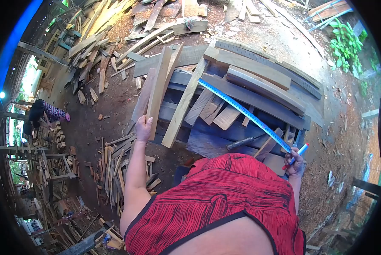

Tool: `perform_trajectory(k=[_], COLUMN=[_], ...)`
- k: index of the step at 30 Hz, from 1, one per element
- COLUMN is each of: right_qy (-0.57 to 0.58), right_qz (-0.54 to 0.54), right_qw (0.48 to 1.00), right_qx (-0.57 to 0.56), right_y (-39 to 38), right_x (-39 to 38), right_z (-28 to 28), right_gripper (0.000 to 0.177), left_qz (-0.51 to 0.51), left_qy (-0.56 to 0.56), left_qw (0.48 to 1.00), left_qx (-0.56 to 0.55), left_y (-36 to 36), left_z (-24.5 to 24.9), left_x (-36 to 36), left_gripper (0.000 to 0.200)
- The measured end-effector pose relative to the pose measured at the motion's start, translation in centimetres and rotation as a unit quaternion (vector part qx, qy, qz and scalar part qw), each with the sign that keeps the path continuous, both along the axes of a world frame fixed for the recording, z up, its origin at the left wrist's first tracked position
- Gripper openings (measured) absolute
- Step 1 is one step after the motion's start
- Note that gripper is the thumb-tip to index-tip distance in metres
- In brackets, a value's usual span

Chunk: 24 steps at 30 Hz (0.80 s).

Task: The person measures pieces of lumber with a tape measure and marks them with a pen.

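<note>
My left hand (pixel 143 128) is closed around the lower end of a long, narrow wooden board (pixel 159 87), which stands out away from me at the left of the wood pile. In my right hand (pixel 295 164) are a blue measuring tape (pixel 245 111) and a marker (pixel 302 148) with a white body and a red tip. The tape stretches diagonally over the pile, its far end against a pale wooden plank (pixel 186 102). Fingers hide part of the tape and marker. A dark-handled tool (pixel 240 143) lies on the boards near my body.
Stacked planks (pixel 263 85) cover the work surface before me. Scrap wood (pixel 119 170) is heaped on the ground at the left, with more offcuts (pixel 90 53) farther back. Another person (pixel 50 111) bends over at far left. A leafy plant (pixel 345 46) grows at upper right.
</note>
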State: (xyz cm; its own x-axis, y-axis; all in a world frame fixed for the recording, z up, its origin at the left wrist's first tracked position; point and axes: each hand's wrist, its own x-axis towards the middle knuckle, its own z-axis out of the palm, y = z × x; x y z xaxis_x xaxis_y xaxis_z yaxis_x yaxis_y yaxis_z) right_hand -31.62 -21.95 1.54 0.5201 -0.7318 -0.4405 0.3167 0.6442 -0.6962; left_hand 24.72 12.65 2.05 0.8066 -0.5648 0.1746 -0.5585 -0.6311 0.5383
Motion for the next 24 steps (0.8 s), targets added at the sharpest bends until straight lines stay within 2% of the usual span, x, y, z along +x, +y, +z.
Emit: perform_trajectory(k=[1,5,7,9,11,12,14,15,17,18,20,21,24], right_qy=[0.0,-0.007,-0.014,-0.016,-0.01,-0.002,0.005,0.011,0.011,0.011,-0.001,-0.011,-0.013], right_qz=[0.0,-0.002,0.001,0.001,-0.005,-0.01,-0.006,-0.006,0.0,0.004,0.02,0.029,0.028], right_qw=[1.0,1.0,1.0,1.0,1.0,1.0,1.0,1.0,1.0,1.0,1.0,0.999,1.0], right_qx=[0.001,-0.002,-0.013,-0.011,-0.006,-0.001,-0.001,-0.001,0.004,0.01,0.007,0.005,-0.003], right_y=[-0.1,-0.5,-0.5,-0.3,0.0,0.1,0.3,0.4,0.7,0.7,0.6,0.5,0.2], right_x=[0.0,0.1,0.2,0.2,0.1,-0.1,-0.2,-0.2,0.2,0.4,1.0,1.5,2.4], right_z=[0.2,0.6,0.8,0.9,0.7,0.7,0.4,0.4,0.5,0.5,0.6,0.8,0.9], right_gripper=[0.015,0.015,0.015,0.014,0.014,0.014,0.013,0.013,0.013,0.012,0.013,0.013,0.013], left_qz=[-0.019,-0.039,-0.068,-0.077,-0.081,-0.077,-0.039,-0.036,-0.012,-0.005,-0.067,-0.063,-0.024], left_qy=[-0.001,0.016,0.079,0.088,0.21,0.213,-0.006,-0.005,-0.089,0.002,-0.005,-0.089,-0.115], left_qw=[0.997,0.997,0.994,0.993,0.974,0.974,0.998,0.998,0.989,0.995,0.985,0.969,0.962], left_qx=[-0.072,-0.072,0.018,0.005,0.005,0.005,0.052,0.052,0.119,0.099,0.159,0.223,0.248], left_y=[-0.2,-1.3,-2.0,-2.5,-2.6,-2.3,-2.3,-2.5,-3.6,-4.3,-5.0,-5.4,-6.2], left_z=[0.1,-1.0,-1.9,-2.6,-3.2,-3.9,-4.4,-4.2,-3.3,-2.7,-3.6,-3.2,-2.8], left_x=[-0.5,0.0,0.5,0.6,1.0,0.9,0.5,0.1,-1.8,-3.2,-5.0,-6.6,-8.6], left_gripper=[0.034,0.035,0.035,0.035,0.033,0.033,0.036,0.036,0.042,0.048,0.061,0.068,0.068])
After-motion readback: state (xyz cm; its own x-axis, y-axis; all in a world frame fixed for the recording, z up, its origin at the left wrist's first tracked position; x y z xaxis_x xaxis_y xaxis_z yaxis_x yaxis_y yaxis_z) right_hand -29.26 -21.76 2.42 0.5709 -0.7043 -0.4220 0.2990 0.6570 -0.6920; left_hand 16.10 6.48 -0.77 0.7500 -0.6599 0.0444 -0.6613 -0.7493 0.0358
